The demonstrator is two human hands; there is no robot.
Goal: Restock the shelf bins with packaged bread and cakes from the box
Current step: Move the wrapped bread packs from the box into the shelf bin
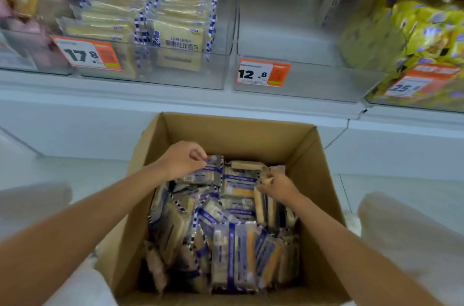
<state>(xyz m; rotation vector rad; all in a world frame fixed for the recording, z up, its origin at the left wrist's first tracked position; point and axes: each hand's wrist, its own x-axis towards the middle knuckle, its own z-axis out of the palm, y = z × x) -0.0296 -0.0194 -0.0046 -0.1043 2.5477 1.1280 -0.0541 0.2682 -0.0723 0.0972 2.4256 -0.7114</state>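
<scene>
Both hands work inside the cardboard box (226, 135) below the shelf: left hand (184, 159) grip pinches a bread pack (211, 169) near the far-left corner, right hand (278, 186) grip curls on a second pack (260, 205) by the right wall, presumably for the empty clear bin (276, 39) above.

left bin (22, 61) blurred, box (226, 133) front — cropped
</scene>
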